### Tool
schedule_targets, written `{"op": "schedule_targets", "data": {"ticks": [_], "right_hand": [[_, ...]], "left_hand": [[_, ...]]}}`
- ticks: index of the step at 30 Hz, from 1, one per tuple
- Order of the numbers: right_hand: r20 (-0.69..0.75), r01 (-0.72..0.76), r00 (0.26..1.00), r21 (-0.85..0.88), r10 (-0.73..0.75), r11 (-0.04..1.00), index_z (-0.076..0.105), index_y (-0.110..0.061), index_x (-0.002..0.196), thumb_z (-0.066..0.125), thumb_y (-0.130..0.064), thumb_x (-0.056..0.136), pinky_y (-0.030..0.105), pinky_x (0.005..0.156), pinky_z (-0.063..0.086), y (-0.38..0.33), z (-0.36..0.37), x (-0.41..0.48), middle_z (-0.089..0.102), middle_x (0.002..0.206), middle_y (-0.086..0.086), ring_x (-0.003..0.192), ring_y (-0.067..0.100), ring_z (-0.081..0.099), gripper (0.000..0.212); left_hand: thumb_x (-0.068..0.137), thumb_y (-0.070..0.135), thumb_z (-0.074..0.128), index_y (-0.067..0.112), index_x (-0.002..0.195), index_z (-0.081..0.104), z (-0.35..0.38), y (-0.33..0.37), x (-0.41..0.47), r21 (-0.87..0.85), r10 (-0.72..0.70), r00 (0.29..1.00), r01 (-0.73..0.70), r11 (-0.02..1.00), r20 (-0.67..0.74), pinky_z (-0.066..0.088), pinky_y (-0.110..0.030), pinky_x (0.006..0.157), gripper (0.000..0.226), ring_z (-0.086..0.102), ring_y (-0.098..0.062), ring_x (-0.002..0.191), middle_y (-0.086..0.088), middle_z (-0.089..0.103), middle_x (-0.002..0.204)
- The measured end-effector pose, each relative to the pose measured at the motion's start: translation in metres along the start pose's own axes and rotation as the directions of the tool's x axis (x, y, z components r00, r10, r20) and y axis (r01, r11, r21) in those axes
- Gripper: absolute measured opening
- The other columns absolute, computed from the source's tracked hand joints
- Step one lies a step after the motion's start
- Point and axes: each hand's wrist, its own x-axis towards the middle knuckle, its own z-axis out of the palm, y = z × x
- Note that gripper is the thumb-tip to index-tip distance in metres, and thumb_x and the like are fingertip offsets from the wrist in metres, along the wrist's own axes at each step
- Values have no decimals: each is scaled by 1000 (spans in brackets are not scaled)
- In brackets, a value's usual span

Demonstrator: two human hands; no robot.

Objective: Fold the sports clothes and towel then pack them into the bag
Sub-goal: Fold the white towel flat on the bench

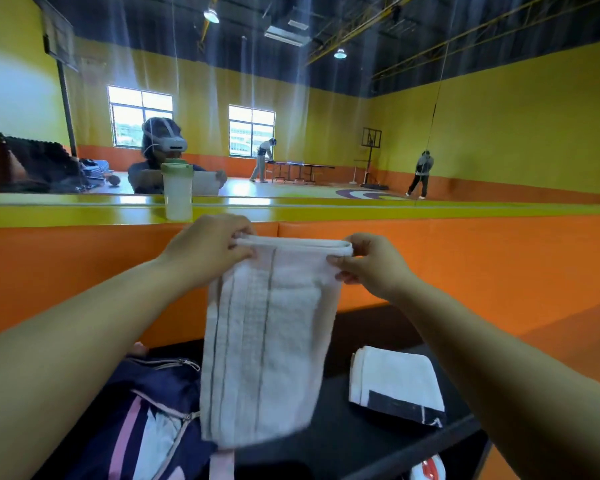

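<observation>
Towel pinched by left grip and right grip over black table, yellow-walled gym.

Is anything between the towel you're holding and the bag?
Nothing visible. The left hand and right hand pinch the towel by its top edge, and its lower end hangs over the bag at lower left. The folded white cloth lies apart on the right.
</observation>
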Motion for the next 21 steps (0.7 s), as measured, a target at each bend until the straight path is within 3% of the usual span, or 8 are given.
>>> {"op": "schedule_targets", "data": {"ticks": [3, 7, 9, 11, 14, 16, 18, 21], "right_hand": [[-141, 133, 981, -12, -133, 991, 60, -18, 75, 70, -11, 83, 34, 64, 46, 8, -2, -4, 62, 72, -2, 64, 14, 56, 15], [-115, 106, 988, 53, -99, 993, 65, -21, 83, 70, -15, 84, 36, 66, 47, 44, 3, -35, 68, 79, 0, 71, 14, 58, 8], [-33, 22, 999, 52, -21, 998, 67, -18, 86, 70, -11, 84, 35, 71, 50, 74, 11, -60, 71, 84, 0, 75, 12, 63, 8], [57, -48, 997, -61, 51, 997, 68, -22, 85, 72, -11, 82, 29, 75, 53, 104, 21, -88, 72, 87, -4, 80, 11, 66, 12], [226, -140, 954, -243, 196, 960, 66, -31, 80, 70, -11, 81, 33, 77, 53, 145, 38, -133, 71, 85, -7, 82, 9, 65, 20], [291, -205, 913, -275, 285, 939, 65, -29, 80, 67, -11, 79, 35, 79, 53, 163, 44, -158, 69, 85, -10, 84, 7, 63, 18], [321, -258, 890, -231, 323, 938, 63, -29, 83, 66, -13, 80, 34, 82, 52, 170, 47, -178, 68, 90, -10, 89, 7, 63, 16], [335, -287, 892, -100, 304, 953, 60, -27, 86, 64, -13, 87, 21, 91, 47, 166, 48, -201, 67, 101, -11, 104, -1, 59, 14]], "left_hand": [[81, 14, 71, 17, 94, 67, 2, 1, -1, -29, 114, 979, -121, 992, -166, 37, -14, 63, 14, 51, -15, 76, 5, 58, 90], [80, 22, 65, 21, 92, 68, 42, -12, -42, -107, 168, 976, -184, 977, -140, 45, -25, 66, 12, 58, -8, 79, 9, 66, 92], [77, 32, 53, 27, 92, 68, 76, -19, -76, -178, 117, 992, -123, 976, -45, 43, -15, 74, 22, 57, -1, 87, 12, 67, 95], [75, 41, 49, 33, 101, 59, 111, -25, -115, -236, 18, 992, 12, 972, 123, 38, -5, 76, 29, 54, 4, 90, 20, 64, 95], [81, 35, 63, 42, 96, 59, 152, -27, -168, -224, -53, 932, 140, 964, 359, 39, -11, 78, 17, 52, 7, 91, 37, 54, 88], [82, 32, 68, 53, 85, 55, 165, -22, -196, -233, -53, 884, 180, 955, 465, 41, -11, 78, 25, 51, 10, 89, 38, 55, 85], [81, 30, 69, 63, 86, 51, 170, -17, -214, -301, -53, 859, 235, 924, 509, 45, -14, 80, 37, 55, 5, 89, 35, 54, 100], [78, 26, 74, 69, 93, 49, 170, -12, -229, -395, -94, 874, 309, 865, 477, 47, -13, 78, 51, 58, 5, 91, 34, 58, 102]]}}
